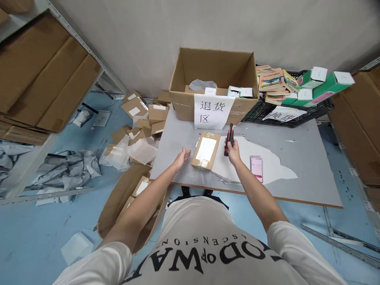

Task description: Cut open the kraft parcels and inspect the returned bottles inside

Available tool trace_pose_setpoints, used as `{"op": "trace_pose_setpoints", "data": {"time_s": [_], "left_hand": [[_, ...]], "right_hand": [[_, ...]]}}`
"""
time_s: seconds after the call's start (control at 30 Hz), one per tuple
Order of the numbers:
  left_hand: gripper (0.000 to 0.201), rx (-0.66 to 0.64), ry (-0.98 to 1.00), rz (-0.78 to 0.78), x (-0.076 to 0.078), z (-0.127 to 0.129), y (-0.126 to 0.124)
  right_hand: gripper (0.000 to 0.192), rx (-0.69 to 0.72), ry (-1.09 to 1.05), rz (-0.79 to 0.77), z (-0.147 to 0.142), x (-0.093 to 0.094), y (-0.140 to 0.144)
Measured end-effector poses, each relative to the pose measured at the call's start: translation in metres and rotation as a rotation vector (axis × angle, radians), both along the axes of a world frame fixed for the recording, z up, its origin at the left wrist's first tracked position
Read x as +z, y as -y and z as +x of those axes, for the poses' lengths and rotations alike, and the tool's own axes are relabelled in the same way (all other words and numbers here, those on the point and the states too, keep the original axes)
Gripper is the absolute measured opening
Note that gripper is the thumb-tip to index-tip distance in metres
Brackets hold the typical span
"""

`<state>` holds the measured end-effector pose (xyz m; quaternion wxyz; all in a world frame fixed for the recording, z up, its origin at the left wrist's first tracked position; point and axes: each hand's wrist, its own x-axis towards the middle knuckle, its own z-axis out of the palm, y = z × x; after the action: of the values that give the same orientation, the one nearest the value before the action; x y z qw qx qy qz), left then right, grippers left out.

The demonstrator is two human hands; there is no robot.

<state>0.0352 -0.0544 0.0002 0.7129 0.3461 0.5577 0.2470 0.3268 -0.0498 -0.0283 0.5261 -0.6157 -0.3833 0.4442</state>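
Observation:
My right hand point(233, 151) is wrapped round a red and black box cutter point(229, 139), which points away from me. Just left of it, a small taped cardboard box point(206, 151) with a white label lies on the grey table point(311, 158), partly over a white sheet point(237, 168). My left hand point(182, 157) is beside the box's left side, apart from it, fingers stretched out and nothing in them. A phone point(256, 168) with a lit pink screen lies right of my right hand.
At the table's back stand a large open carton point(185, 105) with a paper sign point(211, 112) and a black crate point(289, 118) holding booklets and green boxes. Discarded cardboard and wrapping point(139, 138) pile up at the left. A big carton point(114, 202) sits on the floor, front left.

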Motion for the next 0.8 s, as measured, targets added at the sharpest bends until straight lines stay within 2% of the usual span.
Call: {"op": "trace_pose_setpoints", "data": {"time_s": [0.03, 0.13, 0.23, 0.33, 0.47, 0.63, 0.7, 0.8], "left_hand": [[0.079, 0.013, 0.036, -0.027, 0.001, 0.003, -0.01], [0.086, 0.037, 0.158, -0.059, 0.004, 0.015, -0.031], [0.089, 0.021, 0.261, -0.058, 0.004, 0.024, -0.039], [0.09, -0.032, 0.313, -0.081, 0.0, 0.027, -0.036], [0.088, -0.082, 0.327, -0.119, -0.003, 0.026, -0.029], [0.083, -0.054, 0.331, -0.094, 0.0, 0.028, -0.022], [0.079, -0.018, 0.36, -0.065, 0.002, 0.03, -0.014], [0.072, 0.115, 0.411, -0.004, 0.003, 0.037, 0.006]], "right_hand": [[0.04, -0.085, -0.069, 0.01, -0.006, -0.001, 0.015], [0.041, -0.146, -0.264, -0.041, -0.029, -0.002, 0.054], [0.041, -0.146, -0.371, -0.098, -0.047, 0.0, 0.08], [0.039, -0.11, -0.444, -0.129, -0.057, 0.001, 0.092], [0.039, -0.057, -0.526, -0.16, -0.062, 0.002, 0.094], [0.041, 0.0, -0.486, -0.199, -0.055, 0.009, 0.085], [0.036, 0.026, -0.448, -0.227, -0.046, 0.016, 0.077], [0.028, 0.109, -0.426, -0.276, -0.029, 0.03, 0.056]]}}
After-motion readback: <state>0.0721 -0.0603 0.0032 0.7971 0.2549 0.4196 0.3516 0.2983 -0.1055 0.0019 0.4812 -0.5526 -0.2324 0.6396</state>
